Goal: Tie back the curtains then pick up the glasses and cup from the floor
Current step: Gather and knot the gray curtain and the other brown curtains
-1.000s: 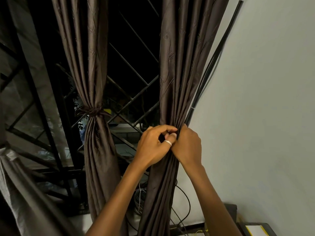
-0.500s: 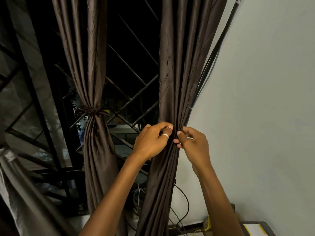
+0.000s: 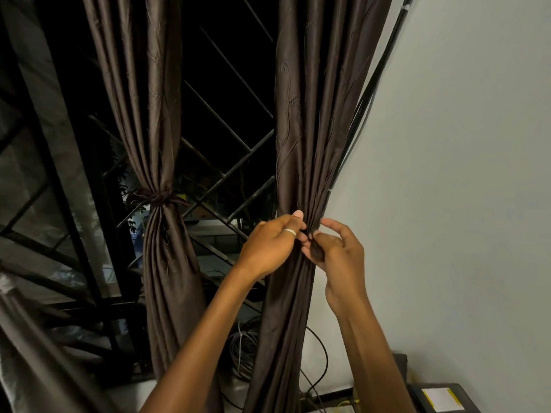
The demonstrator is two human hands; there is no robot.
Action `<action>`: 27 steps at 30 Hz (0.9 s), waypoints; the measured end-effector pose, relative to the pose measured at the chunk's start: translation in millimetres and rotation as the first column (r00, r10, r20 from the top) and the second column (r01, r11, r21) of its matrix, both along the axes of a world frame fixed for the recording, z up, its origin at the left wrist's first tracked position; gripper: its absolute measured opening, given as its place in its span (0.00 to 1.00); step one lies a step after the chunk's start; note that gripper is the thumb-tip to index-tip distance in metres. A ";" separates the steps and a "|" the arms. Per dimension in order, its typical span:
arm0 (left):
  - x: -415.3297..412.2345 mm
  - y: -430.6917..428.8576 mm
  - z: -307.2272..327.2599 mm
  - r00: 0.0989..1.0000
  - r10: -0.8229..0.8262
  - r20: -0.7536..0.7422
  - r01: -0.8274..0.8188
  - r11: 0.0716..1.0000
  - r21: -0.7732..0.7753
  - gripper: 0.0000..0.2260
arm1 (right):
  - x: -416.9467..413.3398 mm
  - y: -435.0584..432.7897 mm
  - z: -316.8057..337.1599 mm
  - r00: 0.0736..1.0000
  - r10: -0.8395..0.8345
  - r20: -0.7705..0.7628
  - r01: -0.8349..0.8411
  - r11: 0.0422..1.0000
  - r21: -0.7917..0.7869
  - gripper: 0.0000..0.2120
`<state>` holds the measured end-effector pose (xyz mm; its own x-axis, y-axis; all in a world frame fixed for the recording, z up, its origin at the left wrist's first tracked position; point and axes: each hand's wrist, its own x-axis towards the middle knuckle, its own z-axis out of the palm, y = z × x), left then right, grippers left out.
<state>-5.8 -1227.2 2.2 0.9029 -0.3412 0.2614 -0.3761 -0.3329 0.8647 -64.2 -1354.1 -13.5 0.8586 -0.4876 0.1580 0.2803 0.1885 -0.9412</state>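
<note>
Two dark brown curtains hang before a barred window. The left curtain point(image 3: 158, 144) is gathered at its waist by a knotted brown tie point(image 3: 155, 196). The right curtain point(image 3: 301, 129) is bunched at mid height between both hands. My left hand point(image 3: 268, 248), with a ring on one finger, presses the folds from the left. My right hand point(image 3: 337, 254) pinches a short dark end of a tie strip against the curtain's right side. No glasses or cup are in view.
A pale wall point(image 3: 462, 174) stands to the right, with black cables point(image 3: 366, 93) running down its edge. Coiled grey cable point(image 3: 244, 350) lies on the sill behind the curtain. A dark box with a yellow label point(image 3: 438, 397) sits at bottom right. Sheer curtain point(image 3: 29, 338) hangs at left.
My right hand has turned palm-up and moved slightly away from the left hand, now pinching a dark tie end. The view has shifted a little; the left curtain stays tied.
</note>
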 end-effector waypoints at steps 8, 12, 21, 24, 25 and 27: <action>6.2 11.6 -3.4 0.998 -0.055 0.040 0.055 0.998 0.004 0.09 | -0.4 8.2 0.6 0.998 0.054 0.024 -0.054 0.998 -0.012 0.09; 8.4 15.6 -2.6 0.999 -0.013 0.051 0.013 1.000 0.002 0.05 | 4.4 9.5 -3.1 0.995 0.097 0.023 -0.097 0.995 -0.025 0.13; 18.8 27.1 5.5 0.986 -0.083 -0.146 0.064 0.989 -0.133 0.10 | 0.4 19.9 -27.9 0.961 0.242 0.137 -0.199 0.942 -0.269 0.17; 20.2 30.9 11.6 0.977 -0.117 -0.179 0.092 0.985 -0.146 0.11 | -0.1 24.2 -39.6 0.957 0.279 0.081 -0.188 0.808 -0.559 0.28; 20.8 31.7 12.3 0.975 -0.122 -0.187 0.095 0.984 -0.149 0.11 | 0.9 26.5 -42.4 0.970 0.234 0.068 -0.135 0.748 -0.650 0.31; 21.7 32.8 12.6 0.971 -0.125 -0.204 0.093 0.983 -0.156 0.11 | 4.4 30.6 -46.6 0.985 0.137 0.109 -0.016 0.690 -0.724 0.31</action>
